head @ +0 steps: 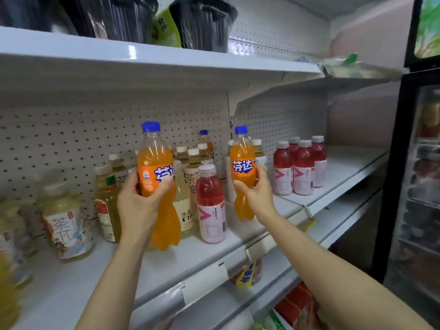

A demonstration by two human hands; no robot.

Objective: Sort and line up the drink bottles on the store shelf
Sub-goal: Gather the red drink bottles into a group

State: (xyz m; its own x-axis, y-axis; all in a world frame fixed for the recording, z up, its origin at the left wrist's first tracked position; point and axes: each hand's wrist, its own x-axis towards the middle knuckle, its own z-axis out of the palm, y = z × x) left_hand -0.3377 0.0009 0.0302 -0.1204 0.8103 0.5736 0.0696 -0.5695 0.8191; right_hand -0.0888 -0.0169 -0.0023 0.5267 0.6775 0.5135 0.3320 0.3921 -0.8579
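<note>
My left hand [140, 206] grips an orange soda bottle [156, 163] with a blue cap, held upright above the white shelf [166, 256]. My right hand [256, 194] grips a second orange soda bottle [242, 163] of the same kind, further right and a little deeper in. Between the two stands a red drink bottle [210, 203] with a pale pink label. Several pale tea bottles [192, 167] stand behind. A group of red drink bottles [300, 167] stands at the right on the shelf. A third orange soda bottle [206, 142] stands at the back.
A tea bottle [67, 222] with a patterned label and a green-capped bottle [108, 206] stand at the left. Black tubs [202, 22] fill the upper shelf. A glass-door cooler [419, 177] stands at the right. Packaged goods [248, 272] lie on the lower shelf.
</note>
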